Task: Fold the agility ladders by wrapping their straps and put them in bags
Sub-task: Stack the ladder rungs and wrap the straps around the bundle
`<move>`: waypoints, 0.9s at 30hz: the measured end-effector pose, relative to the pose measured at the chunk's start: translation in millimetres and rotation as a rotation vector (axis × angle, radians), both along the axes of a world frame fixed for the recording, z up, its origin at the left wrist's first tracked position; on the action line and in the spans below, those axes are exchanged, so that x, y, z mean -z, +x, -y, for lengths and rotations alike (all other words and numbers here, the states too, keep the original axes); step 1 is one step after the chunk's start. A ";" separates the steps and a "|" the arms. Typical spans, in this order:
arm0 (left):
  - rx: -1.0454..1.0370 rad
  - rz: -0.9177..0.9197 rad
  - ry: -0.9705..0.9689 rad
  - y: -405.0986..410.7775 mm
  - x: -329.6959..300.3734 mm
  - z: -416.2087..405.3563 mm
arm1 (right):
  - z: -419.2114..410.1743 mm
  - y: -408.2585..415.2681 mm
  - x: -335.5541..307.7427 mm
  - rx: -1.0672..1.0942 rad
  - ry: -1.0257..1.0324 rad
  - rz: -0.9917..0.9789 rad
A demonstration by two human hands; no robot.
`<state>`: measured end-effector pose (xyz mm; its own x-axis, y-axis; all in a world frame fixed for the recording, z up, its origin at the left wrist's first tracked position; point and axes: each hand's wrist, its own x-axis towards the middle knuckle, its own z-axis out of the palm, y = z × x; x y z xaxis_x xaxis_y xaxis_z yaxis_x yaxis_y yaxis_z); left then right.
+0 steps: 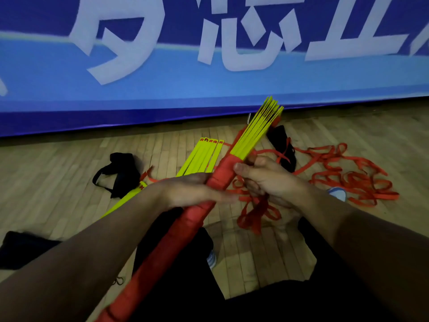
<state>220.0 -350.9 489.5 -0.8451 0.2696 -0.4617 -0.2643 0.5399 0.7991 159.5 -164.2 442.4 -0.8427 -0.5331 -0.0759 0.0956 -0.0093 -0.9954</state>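
Note:
A bundle of yellow ladder rungs (257, 129) runs from the bottom left up to the centre, most of its length wound in red strap (185, 224). Only its far end shows bare yellow. My left hand (195, 189) lies over the wrapped bundle with fingers stretched across it. My right hand (267, 180) grips the bundle just below the bare rungs, thumb on the red wrap, and loose red strap (253, 212) hangs from under it. A second stack of yellow rungs (204, 156) lies on the floor behind my hands. More red strap (348, 180) is tangled on the right.
A black bag (120, 173) lies on the wooden floor at the left, another black bag (282, 147) behind the bundle. Dark cloth (21, 249) sits at the far left. A blue banner (209, 73) with white characters closes off the back. My dark-clothed legs (301, 296) fill the bottom.

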 end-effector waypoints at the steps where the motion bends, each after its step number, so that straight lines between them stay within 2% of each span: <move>1: 0.030 -0.112 -0.175 -1.1 0.6 -2.2 | 2.6 0.3 0.0 0.064 0.054 -0.059; 4: 0.029 -0.453 -0.667 3.2 6.6 -21.2 | 7.5 -1.2 4.4 0.151 0.096 -0.096; 6: -0.043 -0.554 -0.802 2.5 17.7 -25.5 | 4.7 -2.3 6.5 0.120 0.131 -0.107; 10: -0.208 -0.454 -0.567 -8.0 22.1 -9.9 | -12.5 -7.4 3.1 -0.019 0.204 -0.118; 13: -0.249 -0.378 -0.436 -10.7 20.3 -5.2 | -17.3 -11.8 2.0 0.013 0.250 -0.139; 17: -0.260 -0.189 -0.017 -11.0 23.6 2.4 | -13.3 -8.3 4.7 -0.008 0.055 -0.017; 19: -0.218 -0.151 0.058 -9.5 21.7 1.8 | -7.2 -4.6 5.7 0.046 0.000 0.004; 20: -0.161 -0.183 -0.024 -8.5 20.0 -1.2 | -3.3 -3.2 5.2 0.100 0.013 -0.025; 22: -0.048 -0.334 -0.398 -7.5 21.0 -10.5 | 5.2 -1.7 4.3 0.201 0.052 -0.091; 24: -0.042 -0.495 -0.693 -6.3 25.0 -18.3 | 11.9 -0.4 2.6 0.269 0.078 -0.122; 25: -0.059 -0.549 -0.732 -6.7 26.5 -19.7 | 12.8 -0.4 1.8 0.288 0.092 -0.135; 27: -0.101 -0.589 -0.667 -11.1 27.0 -14.8 | 8.7 -0.8 0.8 0.289 0.123 -0.136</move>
